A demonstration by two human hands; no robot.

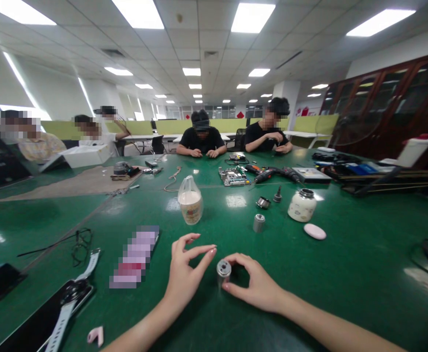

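Observation:
A small silver metal cylinder (223, 272) with a dark hole in its top stands upright on the green table (265, 259). My right hand (256, 284) grips it from the right, thumb and fingers around its side. Just left of the cylinder is my left hand (187, 264), its thumb and index fingertip brought together in a pinch and the other fingers apart; whether something tiny is between the tips cannot be made out. A second silver cylinder (259, 223) stands farther back, near a metal ring part (263, 203) and a dark geared part (277, 194).
A bagged cup (191, 205) stands ahead; a white jar (302, 205) and pink lid (314, 231) lie right. Leftward are a phone (136, 256), glasses (81, 247), a watch (75, 291) and an earbud (96, 336). Behind are a circuit board (235, 176), power drills (272, 173) and several people.

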